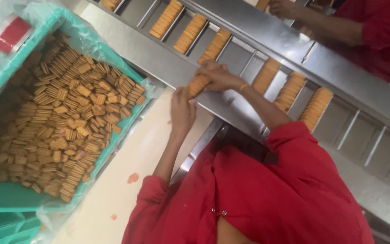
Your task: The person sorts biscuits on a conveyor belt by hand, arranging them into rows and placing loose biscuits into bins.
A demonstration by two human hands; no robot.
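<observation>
At the far left a green crate (5, 199), lined with clear plastic, holds a loose heap of tan rectangular biscuits (64, 122), some flat, some in short stacks. To its right runs a pale table surface (127, 158) with a few orange smears. Next comes the left hand (182, 110), arm reaching up from a red sleeve, fingers closed against the near end of a stack of biscuits (198, 85). The right hand (217, 77) curls over the stack's other end, wrist bent, so both hands press the row together at the near edge of the steel slotted conveyor (249, 27). Such a row looks light but brittle and loose: it likely holds only under end pressure, and a bend in the middle would probably spill or snap it. Further right, more stacks lie in the conveyor's slots (290, 90), and at the top right another person's hand (281, 8) rests on the machine.
</observation>
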